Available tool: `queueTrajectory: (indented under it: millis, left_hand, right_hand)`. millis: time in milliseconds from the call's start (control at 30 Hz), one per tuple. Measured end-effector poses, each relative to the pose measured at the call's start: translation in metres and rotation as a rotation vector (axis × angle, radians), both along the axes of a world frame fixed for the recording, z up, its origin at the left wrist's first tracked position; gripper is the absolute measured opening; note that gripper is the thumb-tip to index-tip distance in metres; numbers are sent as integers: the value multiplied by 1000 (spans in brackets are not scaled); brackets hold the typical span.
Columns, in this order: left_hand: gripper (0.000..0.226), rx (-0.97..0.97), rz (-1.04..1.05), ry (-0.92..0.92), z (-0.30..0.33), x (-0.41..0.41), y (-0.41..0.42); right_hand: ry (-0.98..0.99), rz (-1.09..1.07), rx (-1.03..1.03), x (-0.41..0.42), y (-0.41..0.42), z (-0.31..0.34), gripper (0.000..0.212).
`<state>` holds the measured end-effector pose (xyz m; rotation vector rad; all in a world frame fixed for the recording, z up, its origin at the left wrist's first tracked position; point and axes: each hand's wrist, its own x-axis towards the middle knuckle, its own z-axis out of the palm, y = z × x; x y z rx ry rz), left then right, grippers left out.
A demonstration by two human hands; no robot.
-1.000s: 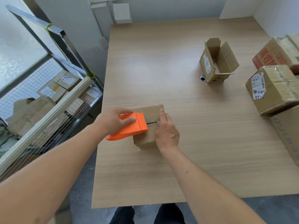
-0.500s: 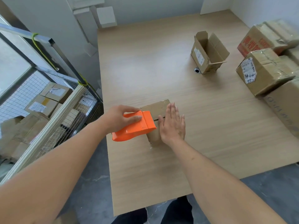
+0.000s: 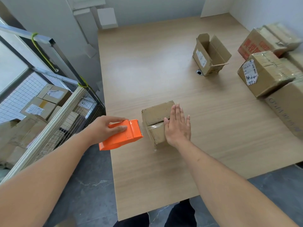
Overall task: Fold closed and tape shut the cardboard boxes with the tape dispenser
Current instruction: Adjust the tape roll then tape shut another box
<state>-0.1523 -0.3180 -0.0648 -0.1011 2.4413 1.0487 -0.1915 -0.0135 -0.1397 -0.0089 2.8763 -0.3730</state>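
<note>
A small closed cardboard box (image 3: pixel 155 114) sits near the table's left edge, with clear tape showing across its top seam. My right hand (image 3: pixel 177 126) lies flat on the box's right part, fingers straight and together. My left hand (image 3: pixel 106 128) grips the orange tape dispenser (image 3: pixel 122 135), held just left of the box and apart from it. Farther back on the right stands another small box (image 3: pixel 210 54) with its flaps open.
Several larger taped boxes (image 3: pixel 264 72) crowd the table's right side. A small round black thing (image 3: pixel 199 72) lies beside the open box. A wire cage cart (image 3: pixel 54 102) full of parcels stands left of the wooden table (image 3: pixel 147 71).
The dispenser has pulled off the box top to the left. My right hand went from bracing the box's side to lying flat on its top. The camera view shifted.
</note>
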Motion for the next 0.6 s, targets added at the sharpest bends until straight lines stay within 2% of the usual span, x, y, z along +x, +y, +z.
queueTrajectory:
  millis: [100,200,367,467,533,600]
  left_hand:
    - [40,38,24,-9,-7,5,-6]
    - [43,50,22,-5,-13,6,-3]
    - [31,-16,11,-37,-26,-4,9]
    - [47,-73,24,-60,-31,-9,17]
    - [49,-84,31,-57,-33,-9,24]
    - [49,-71,45,-32,-34,-9,31]
  right_hand:
    - [12,9,5,0,0,-1,67]
    - [21,16,8,2,0,-2,67]
    - [26,29,15,1,0,3,71]
    - [-35,24,86,3,-4,10,97]
    - [-78,-12,172,-1,-13,17,114]
    - [-93,-88,173,-5,-34,26,120]
